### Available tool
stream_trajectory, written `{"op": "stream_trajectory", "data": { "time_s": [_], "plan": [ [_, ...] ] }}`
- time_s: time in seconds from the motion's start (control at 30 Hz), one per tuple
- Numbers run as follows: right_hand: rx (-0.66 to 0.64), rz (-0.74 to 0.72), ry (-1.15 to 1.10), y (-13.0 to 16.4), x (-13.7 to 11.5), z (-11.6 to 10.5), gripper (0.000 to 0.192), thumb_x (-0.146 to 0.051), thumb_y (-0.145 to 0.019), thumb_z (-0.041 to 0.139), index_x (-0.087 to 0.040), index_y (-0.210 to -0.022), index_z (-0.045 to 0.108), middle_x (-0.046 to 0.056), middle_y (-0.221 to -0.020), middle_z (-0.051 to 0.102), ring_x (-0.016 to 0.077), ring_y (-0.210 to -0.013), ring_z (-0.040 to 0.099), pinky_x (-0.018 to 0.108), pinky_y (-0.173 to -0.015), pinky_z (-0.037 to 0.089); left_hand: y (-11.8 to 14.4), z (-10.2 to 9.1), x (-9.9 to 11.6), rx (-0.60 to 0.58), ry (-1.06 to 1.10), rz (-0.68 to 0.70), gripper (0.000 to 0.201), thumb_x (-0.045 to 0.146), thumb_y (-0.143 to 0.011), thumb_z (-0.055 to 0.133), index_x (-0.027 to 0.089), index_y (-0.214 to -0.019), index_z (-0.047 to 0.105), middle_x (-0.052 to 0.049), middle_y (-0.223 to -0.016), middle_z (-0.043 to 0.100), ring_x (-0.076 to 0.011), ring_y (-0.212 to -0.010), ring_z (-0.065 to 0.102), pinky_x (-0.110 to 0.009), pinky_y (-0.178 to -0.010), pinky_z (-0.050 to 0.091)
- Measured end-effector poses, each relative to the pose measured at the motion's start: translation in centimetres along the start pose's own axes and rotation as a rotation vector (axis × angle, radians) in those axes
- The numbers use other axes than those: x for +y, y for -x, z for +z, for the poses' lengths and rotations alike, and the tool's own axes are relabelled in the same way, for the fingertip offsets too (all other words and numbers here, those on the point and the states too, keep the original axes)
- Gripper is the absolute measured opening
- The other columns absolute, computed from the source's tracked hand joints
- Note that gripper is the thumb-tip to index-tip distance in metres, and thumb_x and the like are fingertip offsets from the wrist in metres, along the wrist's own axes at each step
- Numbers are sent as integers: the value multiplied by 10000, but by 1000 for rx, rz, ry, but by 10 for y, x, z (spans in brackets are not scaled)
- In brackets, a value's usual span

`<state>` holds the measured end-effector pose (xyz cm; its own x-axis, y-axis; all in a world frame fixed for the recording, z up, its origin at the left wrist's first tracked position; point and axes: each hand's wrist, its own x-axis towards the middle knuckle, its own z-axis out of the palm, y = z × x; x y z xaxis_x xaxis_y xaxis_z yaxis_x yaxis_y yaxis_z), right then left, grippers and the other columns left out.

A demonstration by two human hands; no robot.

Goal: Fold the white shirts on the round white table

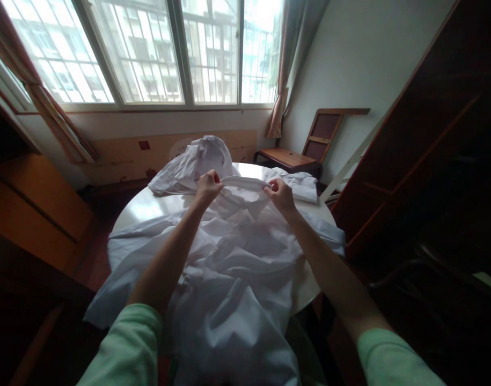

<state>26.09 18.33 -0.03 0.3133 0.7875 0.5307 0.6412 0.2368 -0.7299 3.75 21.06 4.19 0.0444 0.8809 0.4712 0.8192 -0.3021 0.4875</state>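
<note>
A white collared shirt [241, 252] lies spread over the round white table [136, 212], its body hanging off the near edge and its sleeves reaching out to both sides. My left hand [209, 186] pinches the left end of its collar. At the collar's right end, my right hand [280, 194] grips the cloth between thumb and fingers. Between the two hands the collar band is stretched nearly straight, slightly raised from the table. Creases run across the shirt's front.
A heap of white clothing [197, 161] sits at the table's far left. Folded white cloth [297, 183] lies at the far right. Beyond are a wooden chair [289, 157], a long cardboard box [124, 155] and a window [156, 53]. A dark wooden door or cabinet [402, 161] stands right.
</note>
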Motion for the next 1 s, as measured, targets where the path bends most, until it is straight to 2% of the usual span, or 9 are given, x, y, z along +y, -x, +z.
{"op": "stream_trajectory", "data": {
  "time_s": [0.13,0.23,0.37,0.47,0.57,0.73,0.83,0.93,1.0],
  "plan": [
    [-83,23,69,-4,10,4,150,-268,-608,644,-203,-677,529,-41,-564,502,135,-549,482,257,-556,349,0,2,-5,-108,-23,53,60,128,-622,563,154,-672,582,-21,-681,612,-152,-663,546,-236,-629,389],
    [-72,-4,83,-6,16,2,132,-239,-595,638,-209,-673,535,-43,-565,511,136,-553,490,258,-567,369,-1,5,-11,-158,-58,81,75,125,-608,562,159,-670,586,-21,-672,609,-163,-674,555,-243,-641,400],
    [51,-13,134,-7,18,-4,108,-161,-591,604,-218,-657,541,-31,-562,518,151,-561,492,277,-593,398,0,7,-16,-82,-98,60,148,108,-618,541,159,-747,592,-51,-716,622,-187,-719,581,-258,-671,418],
    [130,26,111,-5,16,-6,95,-159,-601,596,-226,-651,551,-28,-522,510,161,-541,495,283,-583,408,3,9,-17,-19,-120,-1,201,189,-657,569,155,-854,588,-83,-763,634,-220,-770,601,-286,-703,436],
    [91,94,-20,-2,12,-3,75,-175,-650,546,-229,-680,588,-49,-418,476,143,-438,476,268,-522,398,4,11,-19,-9,-71,-94,236,276,-708,554,148,-903,585,-90,-721,628,-232,-741,613,-305,-680,451],
    [-225,282,-435,-1,0,2,176,-192,-687,446,-181,-759,607,-49,-362,505,113,-309,458,209,-358,305,-1,10,-20,-193,391,-196,262,172,-746,411,134,-924,599,19,-466,505,-128,-418,512,-235,-499,427],
    [-267,404,-639,-1,-7,-2,183,-180,-682,441,-173,-797,583,-22,-428,585,110,-351,524,181,-369,342,-5,10,-15,-202,584,-237,209,178,-735,399,122,-786,594,24,-440,488,-96,-378,465,-202,-458,400],
    [-279,424,-755,-2,-5,-7,165,-172,-682,455,-170,-797,573,13,-534,658,127,-483,620,178,-436,415,-9,11,-11,-181,637,-213,172,202,-732,414,134,-690,566,5,-474,525,-99,-417,497,-197,-464,403],
    [-292,426,-822,-2,-2,-8,159,-163,-684,451,-173,-796,564,28,-624,695,142,-586,661,195,-500,466,-11,12,-10,-214,640,-206,173,210,-734,422,139,-650,556,-9,-497,549,-102,-445,512,-196,-477,407]
  ]
}}
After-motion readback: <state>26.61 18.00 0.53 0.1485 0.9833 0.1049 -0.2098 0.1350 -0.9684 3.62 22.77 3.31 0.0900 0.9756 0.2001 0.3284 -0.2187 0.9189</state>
